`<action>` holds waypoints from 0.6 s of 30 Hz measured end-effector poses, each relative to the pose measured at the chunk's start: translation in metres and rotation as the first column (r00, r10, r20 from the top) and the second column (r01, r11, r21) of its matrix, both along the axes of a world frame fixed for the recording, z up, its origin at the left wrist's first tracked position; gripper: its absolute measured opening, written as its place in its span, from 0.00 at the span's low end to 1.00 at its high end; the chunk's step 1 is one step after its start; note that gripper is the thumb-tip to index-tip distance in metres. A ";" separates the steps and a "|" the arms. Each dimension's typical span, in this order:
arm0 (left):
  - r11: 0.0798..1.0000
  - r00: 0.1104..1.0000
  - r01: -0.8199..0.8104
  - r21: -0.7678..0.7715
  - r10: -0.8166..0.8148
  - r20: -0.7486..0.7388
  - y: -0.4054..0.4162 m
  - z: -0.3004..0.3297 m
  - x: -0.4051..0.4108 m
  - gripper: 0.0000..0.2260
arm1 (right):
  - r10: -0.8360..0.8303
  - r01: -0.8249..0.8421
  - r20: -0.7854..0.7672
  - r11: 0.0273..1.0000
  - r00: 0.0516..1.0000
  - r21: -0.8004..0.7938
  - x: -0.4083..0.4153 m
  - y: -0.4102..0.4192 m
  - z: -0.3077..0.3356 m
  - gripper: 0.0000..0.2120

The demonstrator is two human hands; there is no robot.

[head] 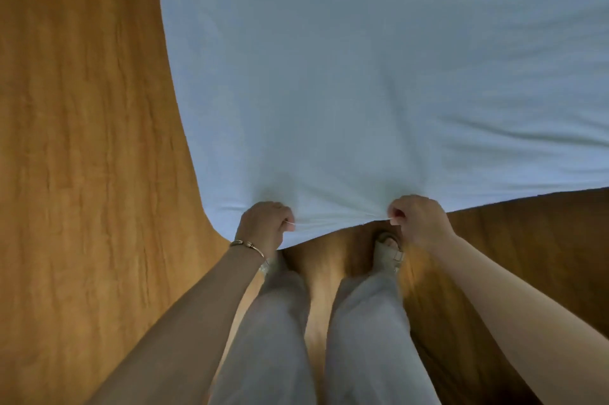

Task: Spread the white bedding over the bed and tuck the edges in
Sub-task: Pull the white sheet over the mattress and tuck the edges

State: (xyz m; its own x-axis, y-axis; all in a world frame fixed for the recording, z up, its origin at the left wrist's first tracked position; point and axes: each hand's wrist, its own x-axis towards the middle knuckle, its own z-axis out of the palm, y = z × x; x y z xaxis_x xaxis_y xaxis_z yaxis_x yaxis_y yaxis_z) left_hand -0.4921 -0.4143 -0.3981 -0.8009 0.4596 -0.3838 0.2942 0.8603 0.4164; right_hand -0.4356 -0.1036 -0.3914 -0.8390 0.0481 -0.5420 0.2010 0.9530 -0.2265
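Floor (pixel 82 141): wood-grain boards in a warm orange-brown, the grain running away from the camera, fine dark streaks and faint seams across the surface. It fills the whole left side of the view and continues along the lower right, where the tone turns darker and browner. Light: soft and even, brighter on the left boards, with a dim patch low in the middle of the view.

A wooden floor (pixel 82 141) runs warm and orange-brown underfoot, where light grey trousers (pixel 365 338) end at a pale sandal (pixel 390 251).
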 end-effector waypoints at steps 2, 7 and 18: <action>1.000 0.999 0.013 0.028 -0.015 0.047 -0.006 0.000 0.007 0.03 | -0.016 0.014 0.040 0.999 0.999 0.047 0.010 -0.009 0.002 0.11; 0.998 0.998 0.037 0.045 -0.039 0.055 -0.012 0.005 0.010 0.06 | 0.135 -0.203 0.237 0.934 0.962 0.295 -0.016 -0.039 0.029 0.06; 0.962 0.992 0.016 -0.271 0.019 0.125 -0.033 0.002 -0.070 0.42 | 0.131 -0.131 -0.003 0.991 0.991 0.019 -0.097 -0.180 -0.001 0.32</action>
